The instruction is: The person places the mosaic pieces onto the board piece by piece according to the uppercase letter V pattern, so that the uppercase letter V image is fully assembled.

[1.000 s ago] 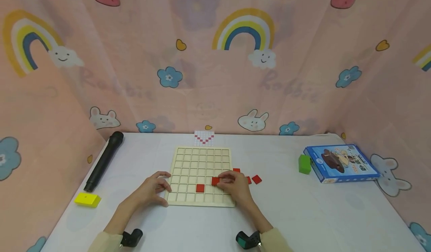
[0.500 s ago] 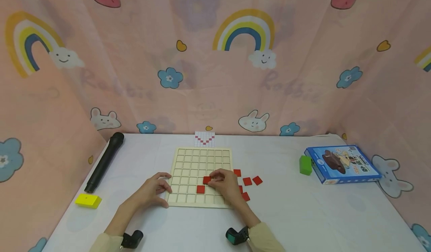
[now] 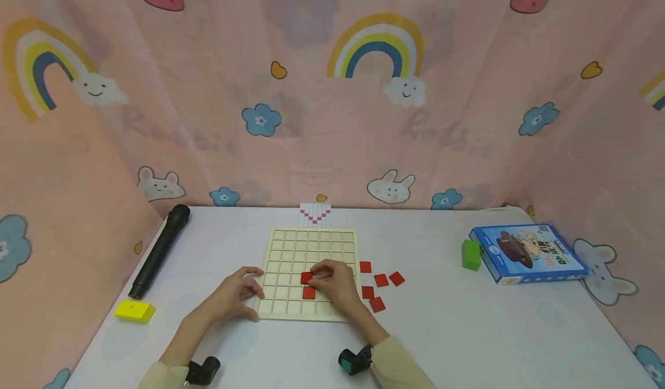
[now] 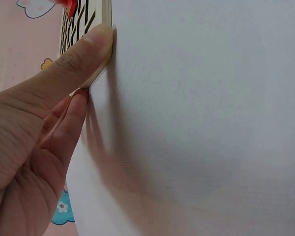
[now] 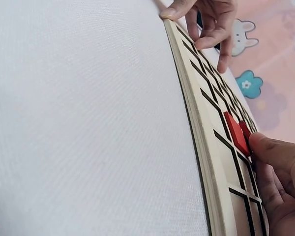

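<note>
A cream wooden grid board lies on the white table. My left hand holds its near left corner, the thumb on the front edge and the fingers along the left side, as the left wrist view also shows. My right hand pinches a red square tile over the middle of the board. Just nearer to me, another red tile sits on the grid. In the right wrist view this tile stands in front of the pinched one, which is partly hidden by the thumb.
Several loose red tiles lie right of the board. Behind it is a pattern card. A black cylinder and a yellow block lie at left. A green block and a blue box are at right.
My right hand has moved left across the board with the red tile, to just behind the tile on the grid. More loose tiles have come into sight. The left hand has stayed put.
</note>
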`<act>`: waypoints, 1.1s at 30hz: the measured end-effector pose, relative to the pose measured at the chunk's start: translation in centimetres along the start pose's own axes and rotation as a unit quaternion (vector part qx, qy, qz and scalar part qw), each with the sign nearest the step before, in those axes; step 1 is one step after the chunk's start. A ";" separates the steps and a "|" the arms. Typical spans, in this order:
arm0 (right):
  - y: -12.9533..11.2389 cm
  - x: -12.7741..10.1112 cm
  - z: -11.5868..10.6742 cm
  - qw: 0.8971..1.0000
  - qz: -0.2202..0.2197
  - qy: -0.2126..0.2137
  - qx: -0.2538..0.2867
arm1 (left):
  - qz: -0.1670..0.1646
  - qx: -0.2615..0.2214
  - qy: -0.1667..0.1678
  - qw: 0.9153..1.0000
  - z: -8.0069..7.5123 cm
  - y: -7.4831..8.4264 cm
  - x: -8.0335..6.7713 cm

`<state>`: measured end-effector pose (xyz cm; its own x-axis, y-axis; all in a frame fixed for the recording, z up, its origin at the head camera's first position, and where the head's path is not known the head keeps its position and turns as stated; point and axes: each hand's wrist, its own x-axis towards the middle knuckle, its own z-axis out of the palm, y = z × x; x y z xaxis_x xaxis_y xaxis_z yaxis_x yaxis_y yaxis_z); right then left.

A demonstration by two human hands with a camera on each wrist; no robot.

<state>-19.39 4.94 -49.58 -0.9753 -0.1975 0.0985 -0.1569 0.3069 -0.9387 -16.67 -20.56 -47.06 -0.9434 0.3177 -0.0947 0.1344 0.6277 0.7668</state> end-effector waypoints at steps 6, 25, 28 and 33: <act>-0.6 0.3 0.3 1.000 -0.015 -0.012 -0.012 | 0.004 -0.001 -0.002 1.000 0.0 -0.1 0.0; -0.8 0.9 0.9 0.998 -0.050 -0.008 -0.037 | 0.001 0.001 -0.001 1.000 -0.1 -0.1 0.1; -0.9 0.8 1.0 0.998 -0.054 -0.005 -0.039 | 0.004 0.003 -0.003 1.000 -0.1 -0.1 0.1; -0.9 0.7 1.0 0.998 -0.056 -0.011 -0.039 | 0.005 -0.001 -0.005 1.000 0.0 -0.1 0.0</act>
<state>-19.77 3.60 -48.96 -0.9473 -0.2552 0.1936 -0.2777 0.3531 -0.8934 -16.71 -20.66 -47.15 -0.9392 0.3306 -0.0929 0.1434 0.6233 0.7687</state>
